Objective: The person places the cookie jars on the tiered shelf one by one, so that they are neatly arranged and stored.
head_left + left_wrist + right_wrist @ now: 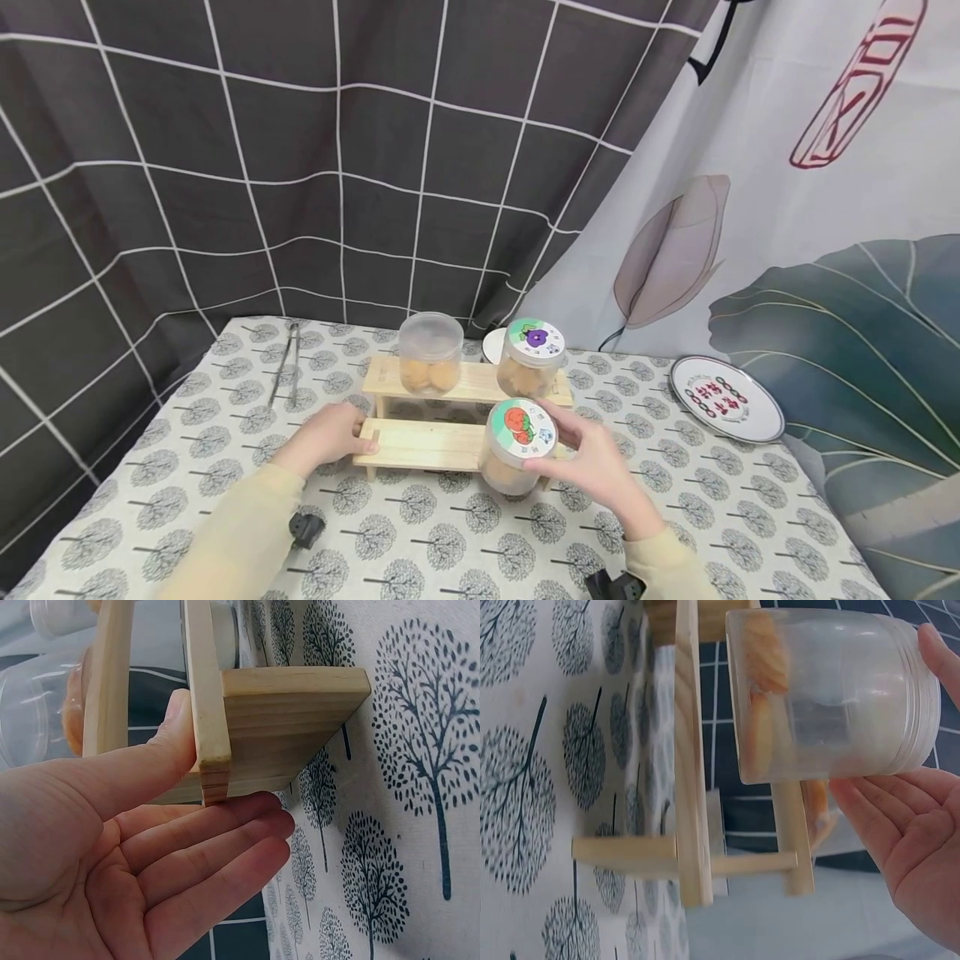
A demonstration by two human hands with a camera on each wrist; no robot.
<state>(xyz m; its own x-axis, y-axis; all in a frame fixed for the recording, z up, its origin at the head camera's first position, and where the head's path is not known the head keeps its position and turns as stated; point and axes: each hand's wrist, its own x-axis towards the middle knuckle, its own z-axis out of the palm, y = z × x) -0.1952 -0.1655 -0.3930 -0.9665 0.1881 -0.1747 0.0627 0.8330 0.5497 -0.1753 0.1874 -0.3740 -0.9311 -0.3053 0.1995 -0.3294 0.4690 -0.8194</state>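
Observation:
A pale two-step wooden rack (427, 444) stands on the patterned cloth. My left hand (330, 433) holds the left end of its lower step, thumb on top and fingers at the underside, as the left wrist view shows. My right hand (588, 458) grips a clear plastic jar (840, 697) near its lid, thumb and fingers on opposite sides. Its lid (522, 428) bears a red fruit picture, and orange-brown pieces lie at its bottom. In the right wrist view a gap shows between this jar and the lower step.
On the upper step stand a jar with a plain translucent lid (431, 350) and a jar with a purple-flower lid (531, 358). Metal tongs (285, 362) lie at the back left. A white plate with red writing (727, 400) lies right; another white item (492, 345) is partly hidden behind the rack.

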